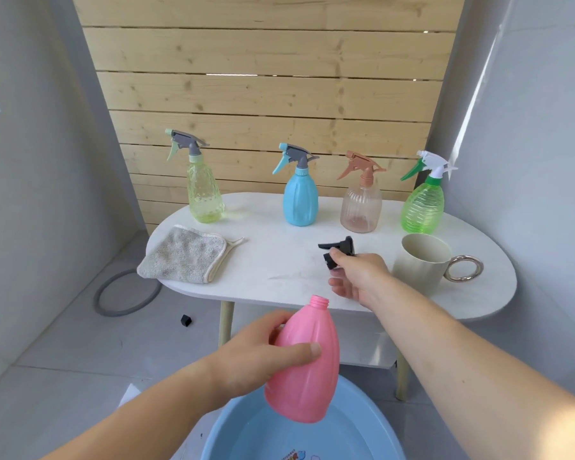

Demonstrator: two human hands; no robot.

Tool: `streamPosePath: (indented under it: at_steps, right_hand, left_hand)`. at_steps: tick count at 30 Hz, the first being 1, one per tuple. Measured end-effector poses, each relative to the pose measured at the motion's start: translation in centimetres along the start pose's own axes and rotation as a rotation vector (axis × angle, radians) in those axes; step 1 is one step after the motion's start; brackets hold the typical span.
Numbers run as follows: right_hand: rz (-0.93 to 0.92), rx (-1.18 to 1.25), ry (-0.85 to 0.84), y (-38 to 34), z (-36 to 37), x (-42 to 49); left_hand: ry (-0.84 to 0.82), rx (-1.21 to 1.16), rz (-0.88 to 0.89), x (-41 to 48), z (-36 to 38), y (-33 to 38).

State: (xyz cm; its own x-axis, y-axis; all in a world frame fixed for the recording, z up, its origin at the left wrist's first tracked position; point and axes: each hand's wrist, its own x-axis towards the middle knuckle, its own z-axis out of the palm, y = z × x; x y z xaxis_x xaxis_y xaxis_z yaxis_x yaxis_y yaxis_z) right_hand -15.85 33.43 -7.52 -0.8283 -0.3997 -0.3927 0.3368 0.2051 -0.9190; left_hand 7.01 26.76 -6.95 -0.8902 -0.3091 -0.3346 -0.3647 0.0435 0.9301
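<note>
- My left hand (256, 353) grips the pink bottle (307, 386) around its body. The thumb lies across the front and the fingers are curled behind.
- The pink bottle is tilted, its uncapped threaded neck pointing up toward the table (279, 260). It hangs over the blue basin (362, 410) on the floor, in front of the table's near edge.
- My right hand (359, 277) pinches the black spray head (339, 250) between thumb and forefinger above the tabletop. The other fingers hang loosely curled beneath.
- The only print in view is a coloured motif with lettering (296, 454) on the basin's floor. The frame's edge cuts it off and it is too small to read.
- Four capped spray bottles stand in a row at the back of the table: yellow-green (205, 194), blue (300, 200), ribbed peach (361, 207) and green (422, 207).
- A folded grey cloth (183, 254) lies at the left end of the table. A cream mug (419, 263) with a ring handle stands just beside my right hand.
</note>
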Motion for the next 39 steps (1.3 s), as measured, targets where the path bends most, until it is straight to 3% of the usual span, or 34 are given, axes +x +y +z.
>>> streamPosePath:
  at_steps: [9,19,21,24,26,29,32,34,39]
  right_hand:
    - [-0.071,-0.424,0.069,0.1,-0.5,0.3]
    - [-0.32,-0.434,-0.008,-3.2,-3.9,-4.7]
    - [-0.452,-0.441,0.091,-4.2,-5.6,-5.4]
    - [-0.693,-0.544,0.445,-4.6,-9.5,-5.4]
    - [-0.753,-0.65,0.587,-3.9,-12.4,-4.4]
    - [-0.554,-0.913,0.567,-2.3,-15.8,-2.2]
    - [-0.312,-0.747,0.377,-1.4,-17.4,-1.6]
    - [-0.3,-0.618,0.334,-1.0,-17.8,-1.6]
    - [-0.336,-0.646,0.343,0.0,-18.7,-1.6]
  left_hand:
    - [0.01,0.039,0.022,0.9,-0.3,-0.6]
    - [-0.012,0.057,0.06,1.7,1.4,0.3]
    - [-0.018,0.059,0.072,1.9,1.9,0.5]
    - [-0.029,0.051,0.089,2.2,2.9,1.0]
    - [-0.032,0.049,0.106,2.4,3.5,1.2]
    - [-0.037,0.046,0.122,2.7,4.3,1.4]
    - [-0.044,0.065,0.134,2.8,5.0,1.4]
    - [-0.045,0.069,0.139,2.8,5.4,1.4]
    - [-0.045,0.092,0.151,2.5,6.0,1.5]
